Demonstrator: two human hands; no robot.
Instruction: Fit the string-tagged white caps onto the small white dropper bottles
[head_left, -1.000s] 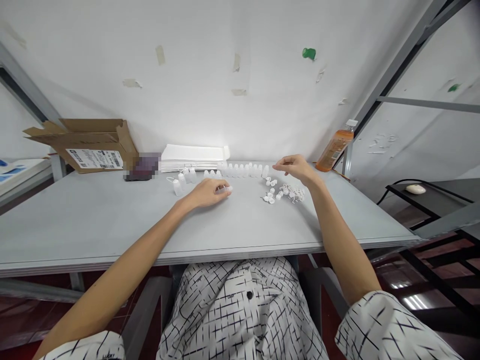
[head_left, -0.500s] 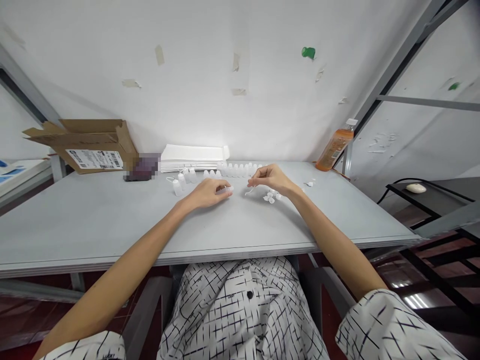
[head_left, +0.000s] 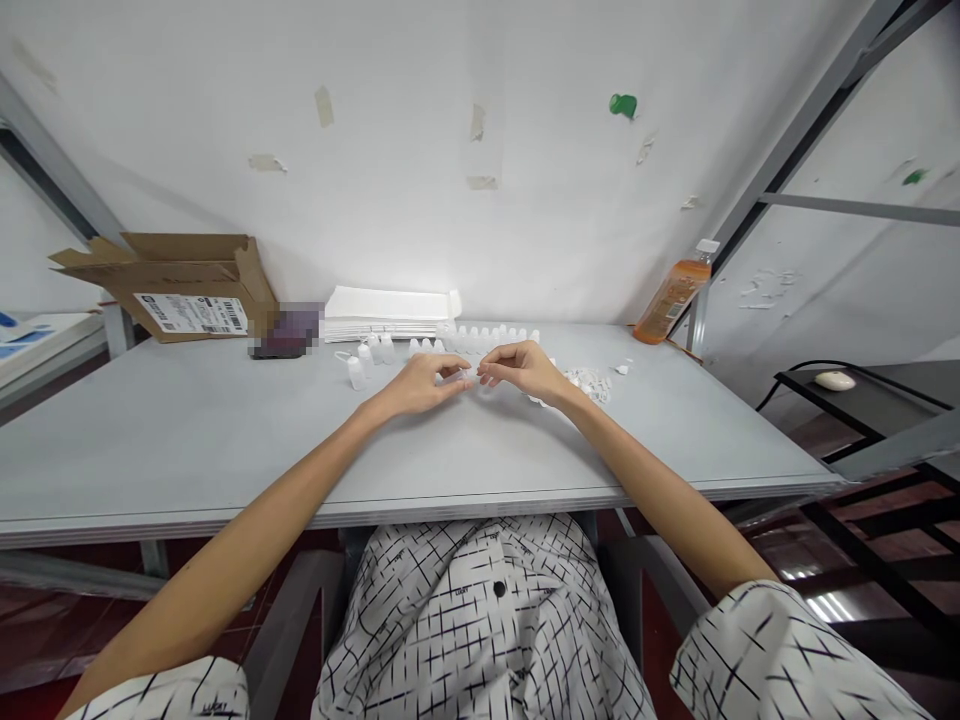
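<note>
My left hand [head_left: 422,384] is closed around a small translucent bottle [head_left: 457,376] lying sideways, its neck toward the right. Fingertips of my right hand [head_left: 523,370] pinch a small white piece right at the bottle's neck; its shape is mostly hidden. Behind the hands stands a row of small translucent bottles [head_left: 495,340]. More bottles [head_left: 355,373] stand to the left, one with a loop at its top. A pile of small white plastic parts [head_left: 591,384] lies to the right of my right hand, partly covered by it.
An open cardboard box [head_left: 191,290], a blurred dark purple object [head_left: 292,332] and a stack of white sheets [head_left: 386,312] sit at the back left. An orange drink bottle [head_left: 673,300] leans at the back right. A small white piece [head_left: 622,369] lies nearby.
My right hand has moved left and slightly down, bringing the white piece to the bottle in my left hand. More of the pile of white parts now shows.
</note>
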